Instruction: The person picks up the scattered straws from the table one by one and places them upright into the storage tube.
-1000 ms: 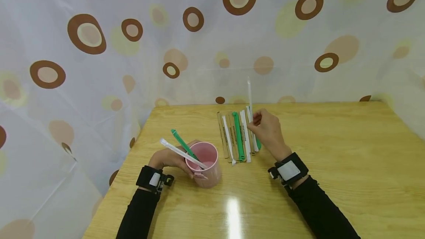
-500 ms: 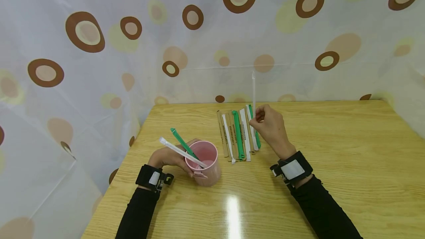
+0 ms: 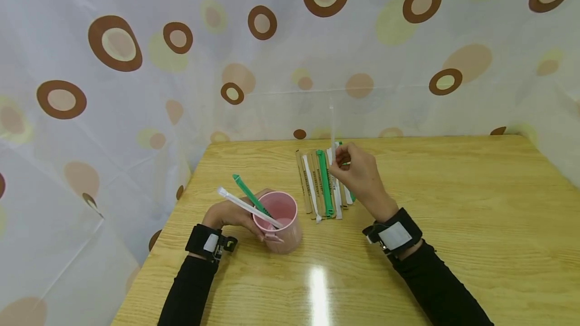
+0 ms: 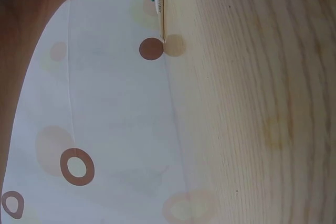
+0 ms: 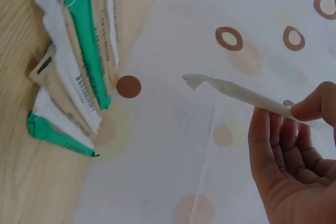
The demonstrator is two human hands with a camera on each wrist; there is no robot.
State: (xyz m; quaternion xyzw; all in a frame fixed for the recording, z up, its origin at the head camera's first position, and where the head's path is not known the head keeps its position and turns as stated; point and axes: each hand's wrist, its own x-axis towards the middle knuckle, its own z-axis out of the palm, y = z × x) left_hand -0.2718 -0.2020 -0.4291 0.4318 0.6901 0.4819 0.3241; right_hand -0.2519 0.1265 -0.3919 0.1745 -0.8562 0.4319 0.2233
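Note:
My left hand [image 3: 228,216] grips the pink cup [image 3: 289,238] from its left side, and the cup is tilted a little. A white-wrapped straw [image 3: 236,201] and a green-wrapped straw [image 3: 243,188] lean out of it to the left. My right hand [image 3: 361,174] pinches another white-wrapped straw [image 5: 244,94] between thumb and fingers, raised above the table. That straw points upward in the head view. Under and beside my right hand lies a row of wrapped straws in green [image 3: 324,180], white and brown paper. The left wrist view does not show the cup.
The wooden table [image 3: 453,205] runs back to a white curtain [image 3: 281,64] with brown and yellow circles. Another curtain side hangs at the left edge. A bright reflection lies on the table in front of the cup.
My right hand first shifts slightly right, then moves left over the row of straws, the pinched straw moving with it. My left hand and the cup stay in place.

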